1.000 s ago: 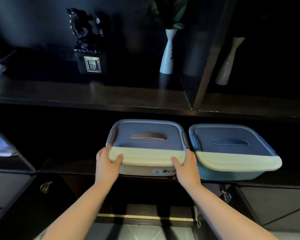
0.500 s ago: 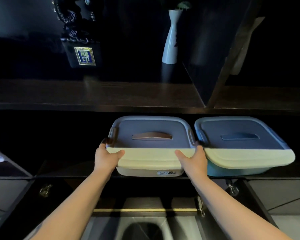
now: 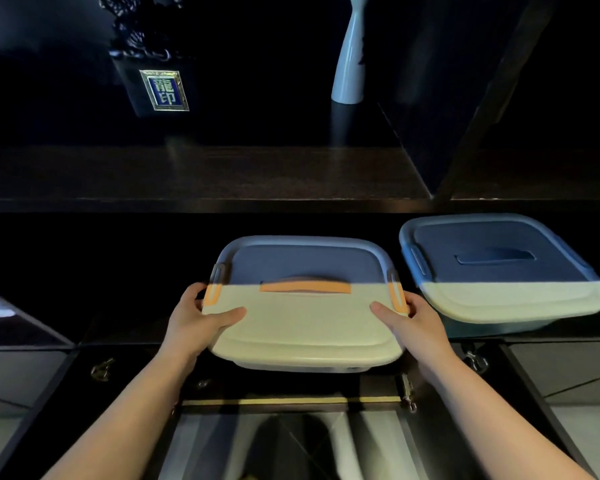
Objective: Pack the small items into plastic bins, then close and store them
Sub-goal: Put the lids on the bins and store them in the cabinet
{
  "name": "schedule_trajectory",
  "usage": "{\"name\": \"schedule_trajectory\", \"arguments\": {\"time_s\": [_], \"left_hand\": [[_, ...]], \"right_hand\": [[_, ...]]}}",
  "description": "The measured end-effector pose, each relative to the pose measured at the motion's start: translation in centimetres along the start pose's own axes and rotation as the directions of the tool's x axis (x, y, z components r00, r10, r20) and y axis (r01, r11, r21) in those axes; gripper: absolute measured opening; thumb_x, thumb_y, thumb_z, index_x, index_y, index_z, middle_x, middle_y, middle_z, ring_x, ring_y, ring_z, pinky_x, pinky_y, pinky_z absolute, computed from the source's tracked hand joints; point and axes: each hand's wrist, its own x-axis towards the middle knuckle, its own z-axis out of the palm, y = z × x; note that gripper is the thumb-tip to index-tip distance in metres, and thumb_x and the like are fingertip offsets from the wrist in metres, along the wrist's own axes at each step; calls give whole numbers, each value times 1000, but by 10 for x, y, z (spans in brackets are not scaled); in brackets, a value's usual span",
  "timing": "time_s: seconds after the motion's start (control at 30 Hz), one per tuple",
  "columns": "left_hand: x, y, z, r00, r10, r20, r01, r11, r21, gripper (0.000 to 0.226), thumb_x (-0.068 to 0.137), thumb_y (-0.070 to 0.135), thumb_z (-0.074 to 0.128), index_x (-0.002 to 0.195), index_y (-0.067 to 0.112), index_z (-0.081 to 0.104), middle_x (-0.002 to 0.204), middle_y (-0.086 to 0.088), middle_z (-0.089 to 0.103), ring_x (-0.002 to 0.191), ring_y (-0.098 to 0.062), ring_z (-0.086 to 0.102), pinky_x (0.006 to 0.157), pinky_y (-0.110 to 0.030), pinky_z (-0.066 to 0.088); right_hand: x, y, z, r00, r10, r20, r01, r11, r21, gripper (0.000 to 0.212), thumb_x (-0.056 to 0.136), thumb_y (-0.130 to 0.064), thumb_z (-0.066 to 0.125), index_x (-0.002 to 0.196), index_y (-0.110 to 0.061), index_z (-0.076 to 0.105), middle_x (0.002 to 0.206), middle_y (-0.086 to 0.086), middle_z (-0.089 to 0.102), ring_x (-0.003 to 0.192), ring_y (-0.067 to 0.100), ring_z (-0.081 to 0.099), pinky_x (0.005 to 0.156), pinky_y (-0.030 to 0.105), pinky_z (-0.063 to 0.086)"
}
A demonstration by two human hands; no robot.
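A lidded plastic bin with an orange handle and orange side clips (image 3: 305, 317) sits half out of the dark lower shelf, its front in light and its back in shadow. My left hand (image 3: 198, 320) grips its left edge by the clip, thumb on the lid. My right hand (image 3: 413, 323) grips the right edge the same way. A second closed bin with a blue handle (image 3: 499, 271) rests on the same shelf to the right, a small gap away. The bins' contents are hidden.
Above runs a dark wooden shelf (image 3: 222, 178) holding a white vase (image 3: 350, 60) and a black statue with a blue plaque (image 3: 165, 90). A vertical divider (image 3: 440, 133) stands at the right. Cabinet doors with keys (image 3: 101, 368) lie below.
The orange-handled bin has come out of the shelf toward me, more of its lid now lit. Both hands stayed on its sides. My view has shifted closer and downward.
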Motion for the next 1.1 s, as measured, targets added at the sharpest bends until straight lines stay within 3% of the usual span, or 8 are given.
{"name": "schedule_trajectory", "arguments": {"time_s": [0.27, 0.43, 0.57, 0.7, 0.87, 1.03, 1.1], "left_hand": [[-21, -6, 1, 996, -66, -62, 57, 989, -139, 84, 60, -1, 84, 132, 24, 47, 88, 6, 63, 79, -8, 62, 57, -22, 47], [-69, -29, -18, 978, -168, -120, 146, 974, -171, 86, 58, 1, 85, 128, 33, 47, 92, 2, 64, 84, -19, 64, 61, -31, 50], [-111, -54, -45, 964, -224, -144, 196, 963, -184, 87, 57, 0, 85, 127, 34, 46, 95, -4, 63, 85, -22, 64, 59, -32, 49], [-138, -88, -72, 950, -262, -171, 234, 957, -171, 85, 56, -1, 85, 126, 31, 48, 93, -6, 61, 84, -20, 60, 60, -32, 46], [-149, -130, -104, 943, -302, -136, 286, 950, -125, 79, 57, 12, 88, 122, 36, 50, 92, -6, 65, 78, -20, 65, 55, -30, 50], [-134, -193, -113, 933, -345, -106, 339, 938, -72, 75, 55, -2, 86, 115, 27, 52, 95, -13, 65, 89, -31, 65, 74, -42, 55], [-124, -220, -109, 915, -399, -63, 396, 916, -60, 80, 49, 6, 90, 116, 28, 51, 99, -11, 65, 93, -30, 64, 79, -45, 55]], "right_hand": [[-6, 17, -1, 998, -66, 24, 64, 995, 72, 47, 73, -15, 82, 114, -20, 61, 97, -6, 72, 89, 12, 69, 74, 25, 51], [-33, 41, 0, 992, -119, 39, 120, 992, -24, 49, 66, -23, 86, 108, -30, 63, 91, -12, 72, 81, 1, 67, 70, 23, 47], [-65, 55, 11, 989, -112, 95, 117, 992, -45, 56, 66, -20, 87, 115, -27, 62, 97, -10, 70, 92, 12, 66, 80, 34, 52], [-103, 63, 30, 978, -157, 138, 169, 982, -86, 58, 66, -25, 86, 116, -34, 59, 101, -16, 66, 91, 1, 62, 73, 23, 47], [-132, 81, 64, 983, -72, 170, 89, 992, -94, 49, 69, -26, 84, 107, -42, 57, 103, -18, 64, 95, 5, 60, 75, 27, 47], [-140, 126, 103, 978, 47, 202, -12, 985, -171, 43, 73, -24, 82, 96, -47, 54, 97, -23, 61, 89, 4, 60, 74, 25, 47], [-135, 152, 115, 975, 94, 202, -52, 978, -203, 41, 75, -21, 81, 96, -45, 55, 94, -23, 61, 85, 4, 61, 70, 22, 47]]}}
